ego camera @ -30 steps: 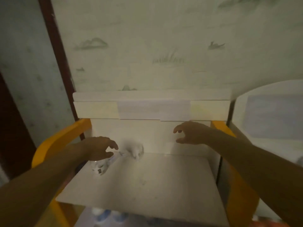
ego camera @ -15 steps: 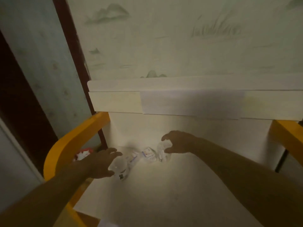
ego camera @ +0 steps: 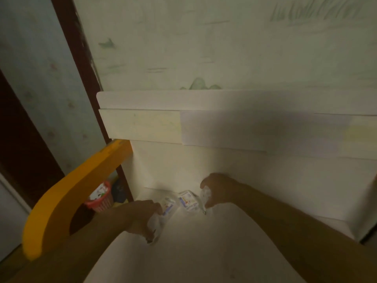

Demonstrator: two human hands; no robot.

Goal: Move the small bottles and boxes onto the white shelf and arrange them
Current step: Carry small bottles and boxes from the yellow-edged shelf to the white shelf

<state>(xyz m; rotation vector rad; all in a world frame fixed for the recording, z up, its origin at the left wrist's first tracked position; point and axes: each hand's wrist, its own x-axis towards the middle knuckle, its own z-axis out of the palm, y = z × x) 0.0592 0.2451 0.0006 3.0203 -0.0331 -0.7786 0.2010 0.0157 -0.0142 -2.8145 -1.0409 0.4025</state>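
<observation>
The head camera is looking forward and down, close over the white shelf [ego camera: 204,252], facing the wall behind it.

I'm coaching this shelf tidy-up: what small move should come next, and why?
Probably stand the bottle in the left hand upright beside the two boxes: it looks tilted on the white shelf, while the right hand already grips another bottle by them.

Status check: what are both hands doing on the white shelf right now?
Left hand gripping a clear bottle. Right hand closed on another bottle. Two small boxes between them on the white shelf. Nothing blocking.
</observation>
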